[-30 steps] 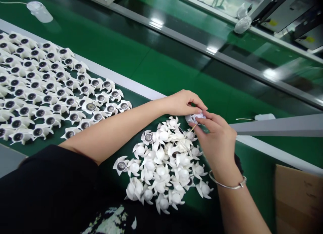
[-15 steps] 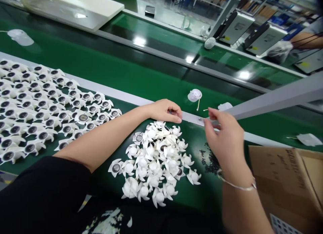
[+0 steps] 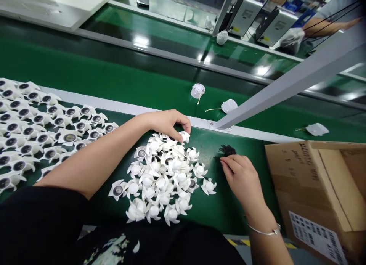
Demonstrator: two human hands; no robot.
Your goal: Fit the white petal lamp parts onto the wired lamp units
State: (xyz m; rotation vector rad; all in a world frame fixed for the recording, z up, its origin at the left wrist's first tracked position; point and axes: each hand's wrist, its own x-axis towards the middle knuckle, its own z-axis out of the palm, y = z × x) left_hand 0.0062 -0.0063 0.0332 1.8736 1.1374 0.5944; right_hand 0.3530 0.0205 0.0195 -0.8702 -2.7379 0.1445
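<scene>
My left hand (image 3: 168,123) is at the far edge of a heap of small white fan impellers (image 3: 153,182). Its thumb and fingers close around one white fan impeller (image 3: 185,137) at the top of that heap. To the right, my right hand (image 3: 241,179) has thumb and forefinger pinched together at the near side of a small pile of tiny black parts (image 3: 228,150). Whatever the pinch holds is too small to make out. Most impellers in the heap lie dome up; a few show a dark round hub.
Rows of impellers (image 3: 28,131) with hubs up cover the left of the green table. A cardboard box (image 3: 297,188) stands at right. A slanted metal post (image 3: 274,85) rises from the rail. Beyond it, several white wired housings (image 3: 198,90) lie on the green belt (image 3: 114,82).
My right hand has come down from near the rail to the black parts. My left hand has closed on an impeller at the heap's far edge. The view has shifted.
</scene>
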